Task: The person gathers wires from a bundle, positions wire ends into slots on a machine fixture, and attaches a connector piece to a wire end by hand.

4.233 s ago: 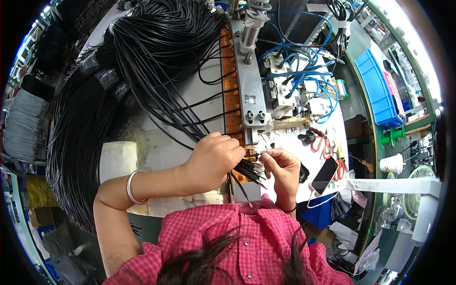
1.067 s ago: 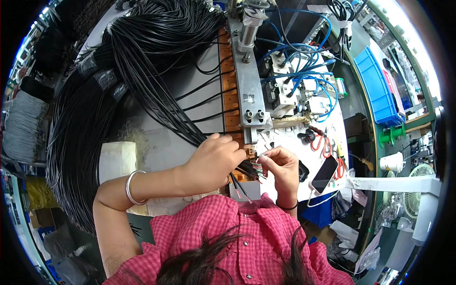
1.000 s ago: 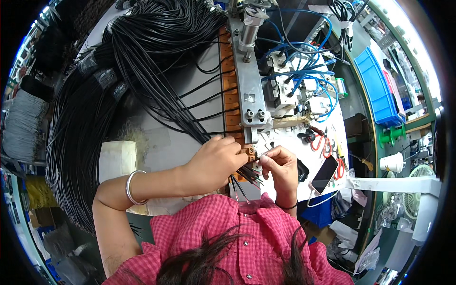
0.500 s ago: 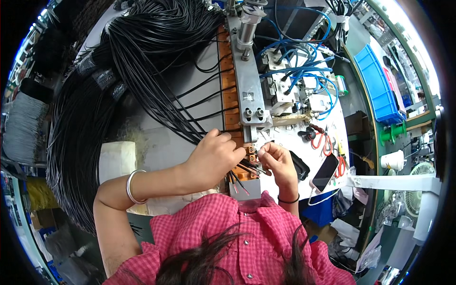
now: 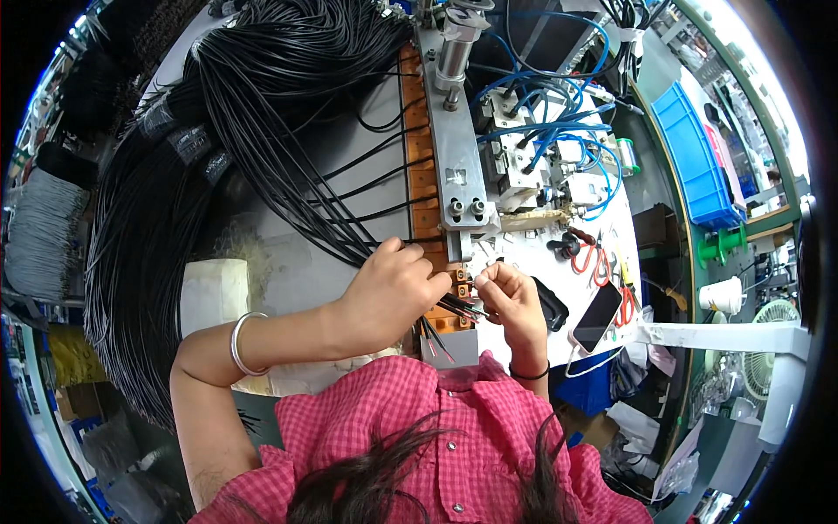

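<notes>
My left hand (image 5: pixel 394 284) is closed around several black cables, whose cut ends (image 5: pixel 461 306) poke out beneath its fingers toward the right. Thin coloured wires show at those tips. Facing it, my right hand (image 5: pixel 513 301) has thumb and forefinger pinched together at the end of the orange fixture strip (image 5: pixel 422 179), close to a cable end. What sits in that pinch is too small to make out. Several cables from the big black bundle (image 5: pixel 288 166) run across to the strip and lie in its slots.
A grey metal clamp plate (image 5: pixel 455 157) with a cylinder (image 5: pixel 454 61) stands along the strip. Blue air tubes (image 5: pixel 559 131) loop over metal blocks at the right. Nearer lie red-handled scissors (image 5: pixel 601 266), a phone (image 5: pixel 598 318) and a black tray (image 5: pixel 550 306). A blue bin (image 5: pixel 694 157) is farther right.
Both hands stay almost in place. The cable ends between them have shifted slightly, and one cable in the bundle to the left has moved a little.
</notes>
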